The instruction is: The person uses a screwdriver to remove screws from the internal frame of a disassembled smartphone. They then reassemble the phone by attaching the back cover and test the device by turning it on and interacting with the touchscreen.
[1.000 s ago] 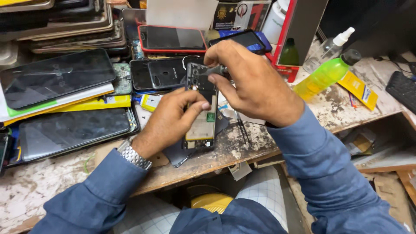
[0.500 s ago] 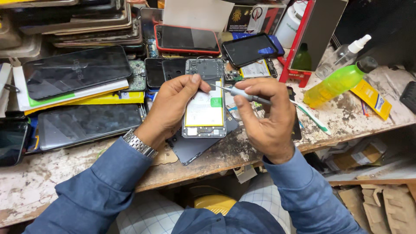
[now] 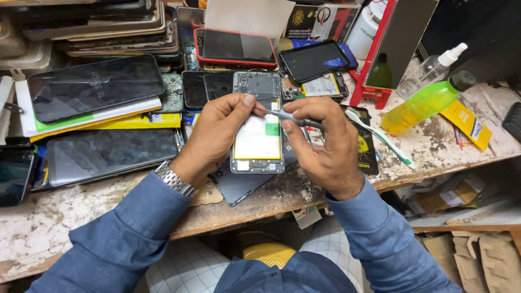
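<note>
An opened phone, its back cover off and pale battery showing, lies flat near the front edge of the worn table, on top of a dark back cover. The left hand steadies it from the left, its fingers curled onto the upper edge of the frame. The right hand has its fingers closed around a slim screwdriver, whose tip meets the phone just above the battery, beside the left thumb. To do this well, the tool should probably stay in line with the screw, with light downward pressure, while the left hand keeps the phone from sliding; a slip toward the battery looks like the main risk. Nearby lie a toothbrush, a green bottle and stacked phone screens.
</note>
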